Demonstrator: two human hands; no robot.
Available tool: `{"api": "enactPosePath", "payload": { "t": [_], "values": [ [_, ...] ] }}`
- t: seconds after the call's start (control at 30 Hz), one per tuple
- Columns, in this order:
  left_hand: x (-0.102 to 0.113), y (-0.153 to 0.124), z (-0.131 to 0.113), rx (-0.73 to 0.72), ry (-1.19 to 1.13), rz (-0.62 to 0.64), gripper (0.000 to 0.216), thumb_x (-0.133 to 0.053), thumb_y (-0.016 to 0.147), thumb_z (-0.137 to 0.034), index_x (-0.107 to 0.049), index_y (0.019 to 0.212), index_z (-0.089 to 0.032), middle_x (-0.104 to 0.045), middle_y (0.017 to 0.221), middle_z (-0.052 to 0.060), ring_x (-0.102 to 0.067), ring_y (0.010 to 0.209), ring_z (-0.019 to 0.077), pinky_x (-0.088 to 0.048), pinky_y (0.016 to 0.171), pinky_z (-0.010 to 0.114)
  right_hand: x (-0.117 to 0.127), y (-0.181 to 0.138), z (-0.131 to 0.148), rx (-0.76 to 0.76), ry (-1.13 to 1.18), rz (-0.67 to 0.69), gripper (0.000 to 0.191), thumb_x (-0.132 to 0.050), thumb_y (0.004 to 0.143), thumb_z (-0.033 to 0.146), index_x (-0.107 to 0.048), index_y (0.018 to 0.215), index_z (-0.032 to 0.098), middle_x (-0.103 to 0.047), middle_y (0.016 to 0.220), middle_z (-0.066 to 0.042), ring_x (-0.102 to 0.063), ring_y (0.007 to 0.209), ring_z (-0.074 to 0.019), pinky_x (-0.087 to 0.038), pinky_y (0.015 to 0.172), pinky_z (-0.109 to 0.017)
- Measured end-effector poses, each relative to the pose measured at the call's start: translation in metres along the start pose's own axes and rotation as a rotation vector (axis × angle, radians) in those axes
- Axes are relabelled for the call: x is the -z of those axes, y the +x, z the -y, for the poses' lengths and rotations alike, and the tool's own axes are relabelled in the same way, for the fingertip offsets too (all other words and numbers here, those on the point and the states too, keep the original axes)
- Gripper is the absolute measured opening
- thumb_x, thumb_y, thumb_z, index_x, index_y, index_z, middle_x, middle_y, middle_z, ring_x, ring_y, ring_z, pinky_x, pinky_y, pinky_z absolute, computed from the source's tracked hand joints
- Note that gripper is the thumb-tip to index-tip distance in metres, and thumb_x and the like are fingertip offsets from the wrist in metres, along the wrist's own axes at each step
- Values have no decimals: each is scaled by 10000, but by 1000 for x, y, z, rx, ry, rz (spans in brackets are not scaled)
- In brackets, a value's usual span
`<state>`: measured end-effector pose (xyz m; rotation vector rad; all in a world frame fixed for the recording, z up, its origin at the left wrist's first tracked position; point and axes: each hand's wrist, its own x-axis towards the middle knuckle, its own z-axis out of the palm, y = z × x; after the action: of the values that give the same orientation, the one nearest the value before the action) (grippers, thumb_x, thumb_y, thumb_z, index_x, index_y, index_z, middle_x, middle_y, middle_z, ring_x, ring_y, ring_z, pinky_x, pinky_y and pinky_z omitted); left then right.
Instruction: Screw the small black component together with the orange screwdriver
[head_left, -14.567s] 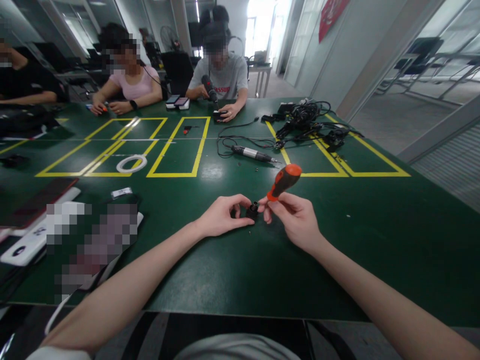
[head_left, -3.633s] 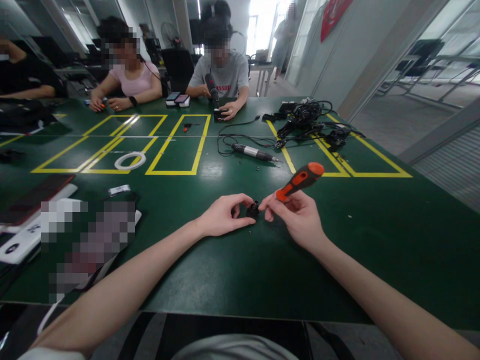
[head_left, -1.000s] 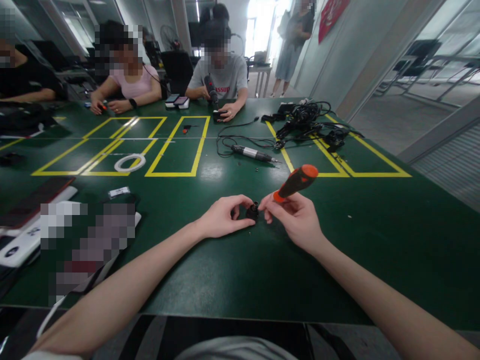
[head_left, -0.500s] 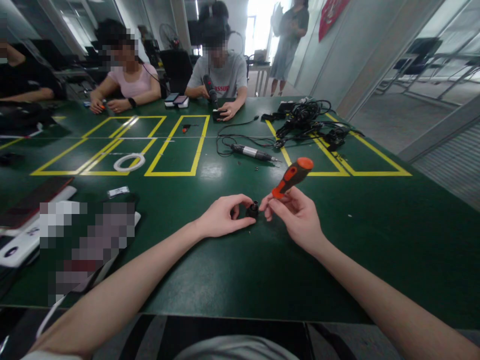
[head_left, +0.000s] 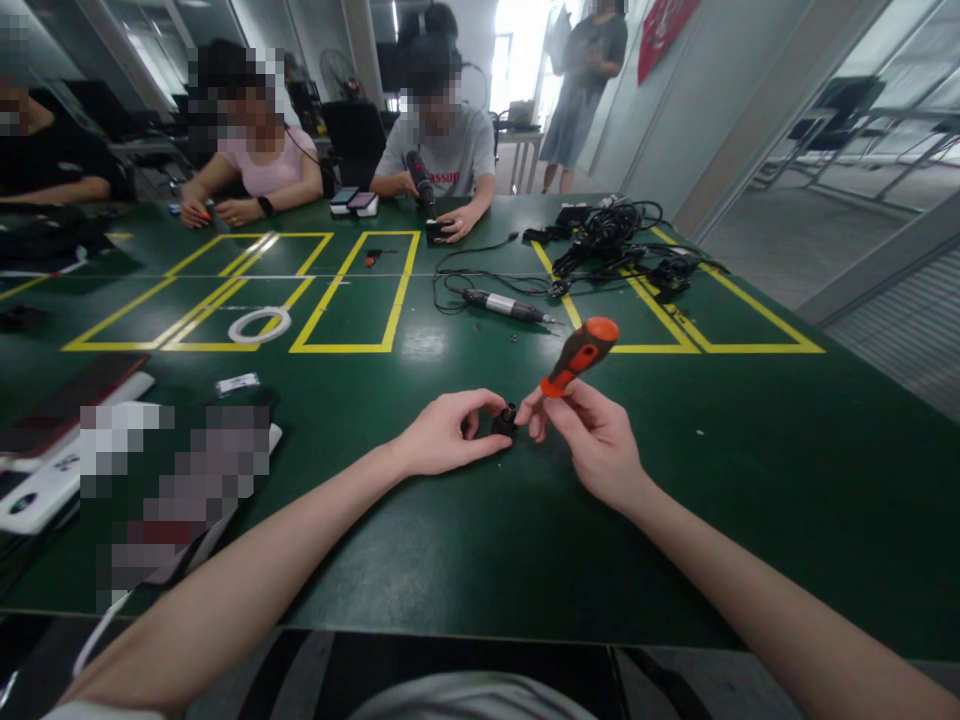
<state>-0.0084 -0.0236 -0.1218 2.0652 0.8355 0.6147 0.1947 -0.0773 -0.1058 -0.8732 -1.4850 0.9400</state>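
My left hand (head_left: 442, 432) is closed around a small black part (head_left: 506, 419) that rests on the green table (head_left: 465, 540). My right hand (head_left: 592, 440) grips a screwdriver with an orange and black handle (head_left: 579, 356). Its handle tilts up and to the right, and its tip points down at the small black part. The tip itself is hidden by my fingers. Both hands meet at the part near the middle of the table's front half.
An electric screwdriver (head_left: 504, 306) and a tangle of black cables (head_left: 615, 240) lie farther back. A white ring (head_left: 259, 325) sits inside yellow floor-tape boxes at left. Phones and flat items lie at the near left. People sit across the table; one person stands behind.
The screwdriver handle has swung slightly, from leaning far right to more upright. My left hand and the black part have stayed put. The standing person in the background has shifted.
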Motion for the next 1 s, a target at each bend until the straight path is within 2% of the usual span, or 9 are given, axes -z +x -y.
{"api": "enactPosePath", "payload": {
  "t": [0.3,0.5,0.6,0.7,0.83,1.0],
  "values": [
    [1,0,-1,4,5,2,387,-740,858,-415,-674,1143,-162,-630,774,-30,-513,612,102,-416,618,239,2,1,2,-35,-14,-33,340,-752,912,543,-670,847,219,-716,796,-38,-625,616,-155,-577,592,-315],
    [0,0,1,-7,6,9,367,-732,860,-402,-676,1130,-159,-638,804,-26,-512,610,94,-406,608,228,2,2,1,-28,19,0,390,-679,950,588,-686,886,203,-703,785,-37,-620,585,-142,-578,560,-300],
    [0,0,2,3,2,4,376,-738,853,-409,-676,1134,-167,-638,790,-30,-519,616,95,-401,605,225,0,1,-1,-28,63,-16,353,-732,922,555,-660,940,209,-719,788,-27,-642,598,-142,-594,575,-291],
    [-1,0,2,17,6,2,394,-743,848,-426,-676,1140,-169,-626,761,-35,-514,612,99,-400,604,225,0,1,-1,-50,64,-45,334,-772,902,519,-634,888,215,-736,776,-23,-645,590,-138,-603,583,-289],
    [0,0,0,9,14,4,390,-736,854,-426,-675,1138,-166,-607,745,-39,-502,605,100,-400,608,227,3,3,1,-60,23,-50,341,-787,886,523,-696,834,199,-733,786,-38,-646,595,-136,-601,576,-281],
    [1,0,0,-16,4,5,394,-728,858,-417,-672,1149,-158,-598,741,-43,-490,597,95,-406,617,229,4,4,0,-51,37,-29,364,-740,915,558,-739,908,194,-738,764,-46,-650,573,-150,-601,548,-298]
  ]
}}
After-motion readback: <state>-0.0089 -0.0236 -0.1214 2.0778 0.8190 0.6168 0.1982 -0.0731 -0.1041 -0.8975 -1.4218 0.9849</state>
